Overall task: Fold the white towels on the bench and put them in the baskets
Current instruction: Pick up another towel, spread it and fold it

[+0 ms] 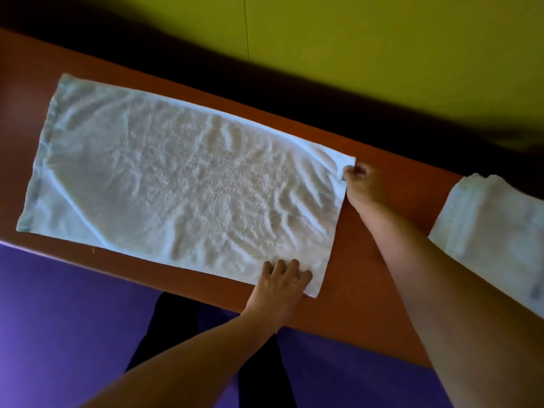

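A white towel [182, 184] lies spread flat and wrinkled along the brown bench [379, 295]. My left hand [282, 279] rests on its near right corner, fingers laid over the cloth. My right hand [360, 179] pinches the towel's far right corner at the short edge. A second white towel [488, 231], folded, lies on the bench at the right, partly behind my right forearm.
The bench runs diagonally from upper left to lower right. A yellow-green wall [353, 39] stands behind it, with a dark gap between. Purple floor [59, 319] lies in front, where my dark trouser legs show. No baskets are in view.
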